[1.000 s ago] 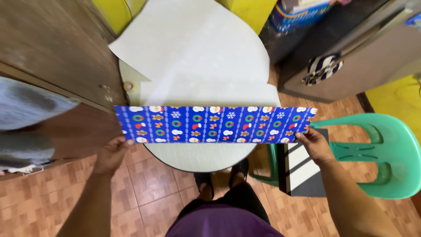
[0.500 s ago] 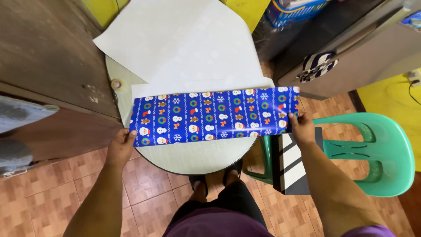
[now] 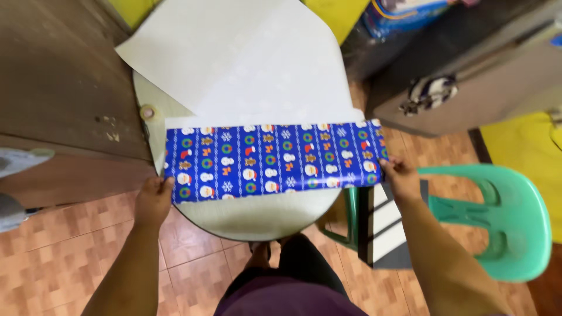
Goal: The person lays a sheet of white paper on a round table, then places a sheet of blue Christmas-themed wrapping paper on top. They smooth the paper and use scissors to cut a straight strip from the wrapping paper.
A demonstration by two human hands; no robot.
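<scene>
A sheet of wrapping paper (image 3: 272, 161) lies over a small round pale table (image 3: 257, 213). Its near edge is folded back, showing a blue strip printed with festive figures; the white underside spreads away beyond it. My left hand (image 3: 153, 199) pinches the strip's left corner at the table's edge. My right hand (image 3: 401, 175) pinches the right corner, which overhangs the table. A roll of clear tape (image 3: 147, 112) rests on the table at the left, beside the paper.
A dark wooden cabinet (image 3: 58, 88) stands to the left. A green plastic chair (image 3: 492, 216) is at the right with a flat black-and-white striped item (image 3: 383, 225) leaning against it. A grey unit (image 3: 468, 88) is behind. Brown floor tiles (image 3: 58, 251) lie below.
The folded blue strip has moved away from me and further onto the table. Both hands travelled with it, still holding its corners, and the strip looks wider.
</scene>
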